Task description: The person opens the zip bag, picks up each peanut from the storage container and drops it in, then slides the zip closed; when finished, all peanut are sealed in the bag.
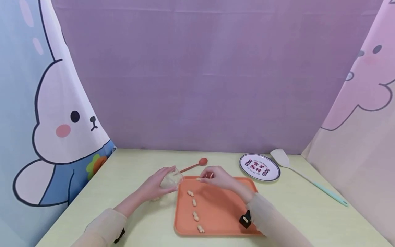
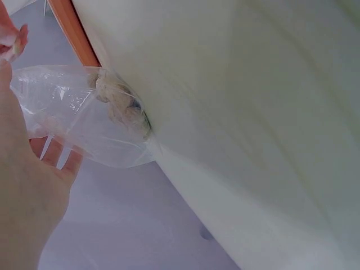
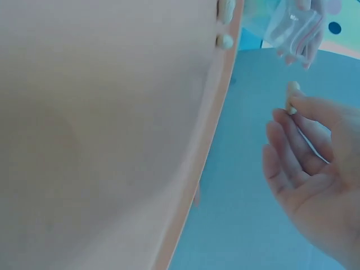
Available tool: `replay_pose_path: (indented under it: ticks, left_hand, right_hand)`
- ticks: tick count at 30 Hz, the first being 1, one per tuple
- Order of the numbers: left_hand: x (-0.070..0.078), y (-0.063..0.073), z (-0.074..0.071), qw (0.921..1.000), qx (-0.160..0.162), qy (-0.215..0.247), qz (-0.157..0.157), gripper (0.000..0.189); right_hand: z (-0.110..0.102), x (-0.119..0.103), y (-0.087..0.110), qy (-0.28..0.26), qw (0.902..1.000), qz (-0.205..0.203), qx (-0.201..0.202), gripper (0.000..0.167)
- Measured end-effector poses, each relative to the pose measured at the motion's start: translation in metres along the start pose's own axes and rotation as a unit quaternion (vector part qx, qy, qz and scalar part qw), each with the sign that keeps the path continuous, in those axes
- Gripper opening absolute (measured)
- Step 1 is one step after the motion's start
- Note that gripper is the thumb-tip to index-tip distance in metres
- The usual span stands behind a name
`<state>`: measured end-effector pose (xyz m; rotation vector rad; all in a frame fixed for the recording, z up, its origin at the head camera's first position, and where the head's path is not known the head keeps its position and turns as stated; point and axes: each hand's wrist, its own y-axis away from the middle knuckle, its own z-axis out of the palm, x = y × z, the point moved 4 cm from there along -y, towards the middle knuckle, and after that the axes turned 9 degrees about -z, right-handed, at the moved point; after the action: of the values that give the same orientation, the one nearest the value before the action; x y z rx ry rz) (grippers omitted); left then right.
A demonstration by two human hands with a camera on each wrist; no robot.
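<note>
My left hand (image 1: 155, 181) holds a clear plastic bag (image 2: 67, 98) beside the left edge of an orange tray (image 1: 222, 216). Unshelled peanuts (image 2: 120, 104) lie at the bottom of the bag in the left wrist view. Between thumb and fingertip, my right hand (image 1: 219, 177) pinches a single peanut (image 3: 291, 97) over the tray's far left part; its other fingers are loosely bent. Several peanuts (image 1: 195, 215) lie in a spaced line along the tray's left side, from near its front edge toward the back.
Behind the tray lies a red spoon (image 1: 202, 162), its handle reaching toward the bag. A white plate (image 1: 260, 167) with dark rim and red lettering is at the back right. Next to it, a spatula (image 1: 308, 179) with a green handle end slants toward the right edge. A purple curtain (image 1: 197, 85) hangs behind.
</note>
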<state>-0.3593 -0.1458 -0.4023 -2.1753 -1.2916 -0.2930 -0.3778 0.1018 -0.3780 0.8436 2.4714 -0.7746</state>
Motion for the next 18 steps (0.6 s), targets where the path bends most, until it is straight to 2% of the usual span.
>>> replay_pose_path:
  ticks: [8,18]
  left_hand:
    - [0.000,-0.001,0.000,0.9999,-0.009,0.006,-0.009,0.079]
    - [0.000,-0.001,0.000,1.0000,0.003,0.008,0.002,0.078]
  right_hand:
    - [0.011,-0.022,-0.024,0.001,0.9966,-0.075,0.034,0.009]
    - [0.028,-0.039,-0.046,0.016,0.9955,-0.082,0.044,0.011]
